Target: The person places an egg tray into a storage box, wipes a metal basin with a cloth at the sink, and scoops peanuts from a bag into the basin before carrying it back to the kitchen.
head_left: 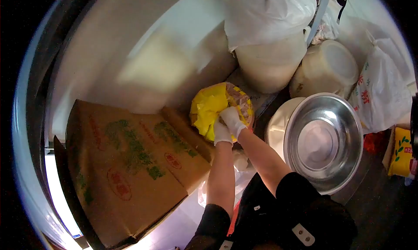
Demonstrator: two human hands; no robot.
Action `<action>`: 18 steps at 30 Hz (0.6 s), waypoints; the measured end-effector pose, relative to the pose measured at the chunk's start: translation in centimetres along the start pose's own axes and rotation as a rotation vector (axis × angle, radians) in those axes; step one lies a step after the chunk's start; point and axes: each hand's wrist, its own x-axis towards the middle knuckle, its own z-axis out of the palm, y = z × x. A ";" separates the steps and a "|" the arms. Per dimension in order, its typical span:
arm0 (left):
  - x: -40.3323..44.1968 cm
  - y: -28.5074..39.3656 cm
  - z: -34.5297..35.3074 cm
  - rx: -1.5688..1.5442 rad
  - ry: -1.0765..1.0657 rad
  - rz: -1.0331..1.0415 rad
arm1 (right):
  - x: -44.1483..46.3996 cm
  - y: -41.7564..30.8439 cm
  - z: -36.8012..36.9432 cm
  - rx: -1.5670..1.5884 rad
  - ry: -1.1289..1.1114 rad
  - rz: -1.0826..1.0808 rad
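A yellow plastic bag (207, 104) with a see-through side sits between the cardboard box and the wall; pinkish-brown contents show through on its right. Both of my hands wear white gloves and press close together at the bag's front. My left hand (222, 134) grips the crumpled yellow plastic, its fingertips hidden in the folds. Slightly higher and to the right, my right hand (233, 120) is closed at the bag's edge, with its fingers partly out of sight.
A large brown cardboard box (130, 158) stands at left. At right, a steel basin (353, 141) rests against a pale bucket (278, 126). Behind are a plastic-covered white tub (270, 67), a tilted tub (326, 67), a white bag (381, 93) and a yellow packet (400, 152).
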 end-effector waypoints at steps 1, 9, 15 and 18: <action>-0.9 0.3 1.0 0.013 0.028 0.010 | 0.5 -0.1 1.3 0.354 0.071 0.187; -1.1 -0.1 0.1 -0.030 0.213 0.093 | 1.9 -0.1 3.0 -0.096 -0.204 0.042; 0.1 -0.3 -1.1 0.139 0.397 0.341 | 2.9 1.8 4.8 0.060 -0.014 -0.132; -1.6 0.0 0.6 0.086 0.306 0.363 | 1.4 2.0 2.1 0.932 -0.022 0.105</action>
